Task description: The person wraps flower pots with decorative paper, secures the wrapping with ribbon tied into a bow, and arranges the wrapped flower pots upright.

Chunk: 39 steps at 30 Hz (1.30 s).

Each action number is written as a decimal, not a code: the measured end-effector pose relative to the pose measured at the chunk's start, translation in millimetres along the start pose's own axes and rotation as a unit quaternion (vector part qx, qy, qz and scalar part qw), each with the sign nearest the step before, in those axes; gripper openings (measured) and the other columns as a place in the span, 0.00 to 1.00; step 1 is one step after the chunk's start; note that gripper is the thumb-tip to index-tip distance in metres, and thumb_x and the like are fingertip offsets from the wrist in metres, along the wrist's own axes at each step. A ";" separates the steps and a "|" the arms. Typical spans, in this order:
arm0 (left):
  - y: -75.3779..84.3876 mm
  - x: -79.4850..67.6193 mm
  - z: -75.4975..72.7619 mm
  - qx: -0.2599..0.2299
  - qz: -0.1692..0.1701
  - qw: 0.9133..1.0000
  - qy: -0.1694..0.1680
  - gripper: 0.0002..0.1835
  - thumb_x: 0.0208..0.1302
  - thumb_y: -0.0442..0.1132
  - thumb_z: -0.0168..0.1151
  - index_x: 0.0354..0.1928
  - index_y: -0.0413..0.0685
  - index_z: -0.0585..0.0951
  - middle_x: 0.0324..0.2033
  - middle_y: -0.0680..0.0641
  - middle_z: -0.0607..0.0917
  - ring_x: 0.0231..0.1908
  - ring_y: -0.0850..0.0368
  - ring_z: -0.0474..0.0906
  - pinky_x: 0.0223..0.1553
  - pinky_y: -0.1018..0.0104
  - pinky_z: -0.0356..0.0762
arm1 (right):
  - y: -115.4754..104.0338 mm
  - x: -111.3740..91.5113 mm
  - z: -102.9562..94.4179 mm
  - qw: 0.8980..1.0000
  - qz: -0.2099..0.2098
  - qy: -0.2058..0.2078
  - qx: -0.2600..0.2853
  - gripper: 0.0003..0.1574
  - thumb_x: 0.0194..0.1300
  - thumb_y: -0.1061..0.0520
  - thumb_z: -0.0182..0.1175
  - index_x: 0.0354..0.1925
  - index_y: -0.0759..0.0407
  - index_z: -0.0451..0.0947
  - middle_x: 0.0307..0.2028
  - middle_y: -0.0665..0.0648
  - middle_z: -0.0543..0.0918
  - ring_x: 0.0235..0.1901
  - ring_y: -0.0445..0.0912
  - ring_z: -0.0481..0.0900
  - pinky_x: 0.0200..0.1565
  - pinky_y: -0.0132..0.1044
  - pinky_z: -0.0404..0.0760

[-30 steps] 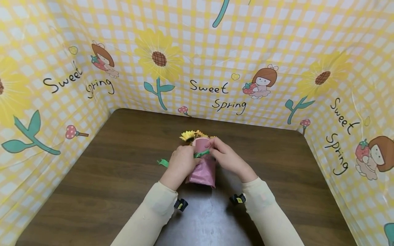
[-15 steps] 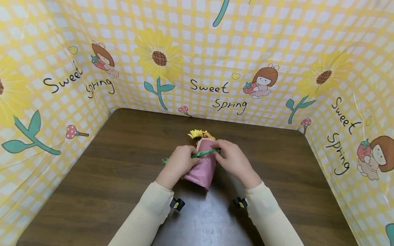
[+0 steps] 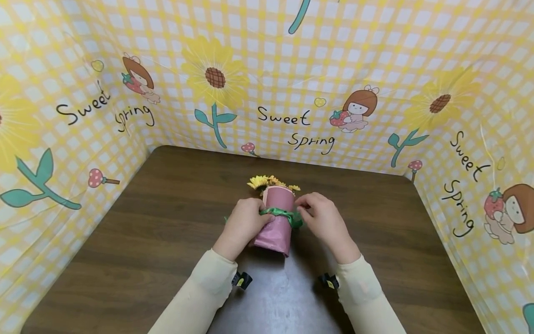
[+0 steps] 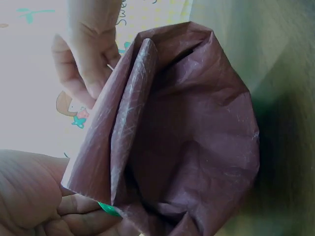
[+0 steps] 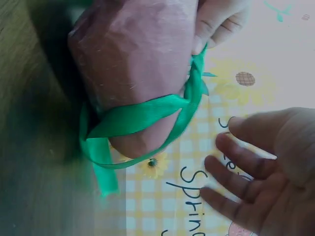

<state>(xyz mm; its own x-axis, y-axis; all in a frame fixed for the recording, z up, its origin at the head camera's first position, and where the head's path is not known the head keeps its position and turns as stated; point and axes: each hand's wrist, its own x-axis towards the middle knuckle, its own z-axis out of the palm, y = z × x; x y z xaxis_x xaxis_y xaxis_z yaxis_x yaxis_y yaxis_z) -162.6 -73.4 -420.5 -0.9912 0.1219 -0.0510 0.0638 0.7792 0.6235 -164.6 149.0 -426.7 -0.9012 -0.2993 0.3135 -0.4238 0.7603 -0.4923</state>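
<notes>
A small bouquet wrapped in pink paper [image 3: 273, 239] lies on the table, its yellow and orange flowers [image 3: 258, 182] pointing away from me. My left hand [image 3: 244, 222] grips it from the left, thumb on the front over a green ribbon [image 3: 279, 212] that crosses the wrapper. From below, the left wrist view shows the folded, hollow end of the wrapper [image 4: 197, 118]. My right hand [image 3: 323, 218] is just right of the bouquet, fingers loosely bent and holding nothing. In the right wrist view the ribbon [image 5: 142, 115] hangs in a loose loop with a free end, apart from the right fingers [image 5: 236, 147].
The dark wooden table [image 3: 167, 260] is enclosed at the back and sides by a yellow checked cloth [image 3: 275, 69] printed with flowers and lettering. Black wrist cameras [image 3: 242, 280] sit at both cuffs.
My right hand held the ribbon against the wrapper and has let go, shifting to the right. The ribbon now lies across the wrapper to its right side. The bouquet tilted, then turned back.
</notes>
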 end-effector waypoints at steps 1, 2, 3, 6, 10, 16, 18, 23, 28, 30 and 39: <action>1.0 -0.4 0.2 0.000 -0.001 1.000 0.001 0.17 0.61 0.48 0.75 0.20 0.52 0.80 0.17 0.52 0.78 0.23 0.57 0.73 0.24 0.65 0.70 | 1.0 0.1 1.9 1.000 0.008 -0.018 0.003 0.07 0.67 0.58 0.69 0.43 0.54 0.86 0.42 0.52 0.85 0.43 0.48 0.83 0.46 0.45 0.83; 1.9 -0.4 0.2 0.002 0.000 1.000 0.002 0.18 0.61 0.48 0.75 0.19 0.51 0.80 0.17 0.52 0.78 0.22 0.57 0.73 0.24 0.65 0.69 | 2.3 0.3 4.4 0.999 0.014 -0.038 0.005 0.07 0.66 0.55 0.70 0.43 0.53 0.86 0.42 0.52 0.86 0.44 0.48 0.83 0.47 0.46 0.83; 2.9 -0.2 0.1 0.004 -0.001 1.000 0.002 0.18 0.61 0.47 0.75 0.19 0.52 0.79 0.16 0.52 0.77 0.22 0.57 0.73 0.23 0.65 0.69 | 3.4 0.4 7.0 0.998 0.018 -0.058 0.008 0.08 0.66 0.54 0.71 0.43 0.53 0.86 0.42 0.52 0.86 0.44 0.48 0.83 0.47 0.46 0.82; 5.9 1.5 -1.3 0.022 -0.004 1.000 -0.003 0.20 0.60 0.48 0.76 0.17 0.51 0.79 0.14 0.53 0.74 0.20 0.58 0.72 0.21 0.66 0.68 | 5.1 0.8 13.6 0.994 0.020 -0.103 0.016 0.11 0.65 0.52 0.72 0.45 0.53 0.87 0.42 0.52 0.86 0.45 0.48 0.84 0.49 0.45 0.82; 11.3 5.1 -5.5 0.052 -0.019 0.998 -0.019 0.23 0.60 0.48 0.76 0.15 0.50 0.76 0.14 0.54 0.70 0.19 0.57 0.72 0.20 0.65 0.69 | 5.6 1.4 16.7 0.994 0.009 -0.108 0.026 0.11 0.65 0.56 0.71 0.46 0.54 0.88 0.43 0.52 0.87 0.45 0.47 0.85 0.49 0.45 0.83; 19.3 9.2 -10.8 0.073 -0.034 0.996 -0.041 0.21 0.60 0.48 0.76 0.18 0.50 0.76 0.17 0.51 0.77 0.21 0.56 0.76 0.20 0.64 0.71 | 9.4 2.2 18.2 0.999 0.019 -0.043 0.021 0.05 0.67 0.60 0.69 0.38 0.49 0.87 0.35 0.47 0.81 0.34 0.41 0.79 0.38 0.38 0.80; 20.4 9.3 -10.8 0.078 -0.036 0.995 -0.043 0.19 0.61 0.47 0.76 0.20 0.49 0.77 0.19 0.50 0.79 0.21 0.56 0.76 0.20 0.63 0.72 | 10.3 2.6 20.3 0.999 0.020 -0.016 0.021 0.05 0.67 0.60 0.69 0.37 0.48 0.87 0.32 0.46 0.78 0.32 0.41 0.75 0.35 0.36 0.78; 20.9 9.4 -8.6 0.085 -0.035 0.995 -0.040 0.17 0.61 0.47 0.75 0.23 0.49 0.79 0.21 0.49 0.81 0.21 0.55 0.77 0.20 0.62 0.73 | 11.6 3.4 27.4 0.999 0.014 0.032 0.038 0.05 0.67 0.59 0.68 0.40 0.50 0.88 0.33 0.47 0.81 0.31 0.42 0.76 0.33 0.35 0.79; 20.5 9.3 -8.7 0.082 -0.025 0.996 -0.038 0.18 0.61 0.48 0.75 0.21 0.49 0.78 0.19 0.49 0.80 0.20 0.55 0.77 0.20 0.62 0.73 | 11.5 3.5 30.4 0.998 0.005 0.010 0.065 0.11 0.68 0.59 0.67 0.49 0.53 0.88 0.43 0.50 0.87 0.40 0.42 0.83 0.43 0.39 0.84; 19.8 9.5 -9.1 0.082 -0.019 0.996 -0.037 0.19 0.62 0.48 0.75 0.20 0.49 0.78 0.18 0.50 0.79 0.20 0.56 0.76 0.20 0.62 0.72 | 10.5 3.2 29.6 0.997 0.001 -0.013 0.074 0.15 0.67 0.59 0.68 0.52 0.53 0.87 0.45 0.50 0.87 0.43 0.43 0.83 0.46 0.41 0.84; 14.2 10.2 -13.7 0.094 0.011 0.994 -0.050 0.18 0.62 0.45 0.74 0.18 0.50 0.78 0.19 0.51 0.79 0.21 0.58 0.74 0.22 0.64 0.71 | 12.2 3.2 26.4 0.992 0.011 -0.036 0.119 0.19 0.67 0.64 0.67 0.56 0.56 0.83 0.41 0.52 0.86 0.40 0.44 0.84 0.44 0.42 0.85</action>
<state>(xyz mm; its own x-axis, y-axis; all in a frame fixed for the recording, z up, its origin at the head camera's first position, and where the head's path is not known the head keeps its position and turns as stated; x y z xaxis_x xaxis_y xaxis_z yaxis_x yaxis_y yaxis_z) -173.3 -69.5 -401.4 -0.9736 0.1927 -0.1221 0.1147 0.8761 0.4683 -175.1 142.1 -453.2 -0.9107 -0.3311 0.2470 -0.4066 0.6120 -0.6784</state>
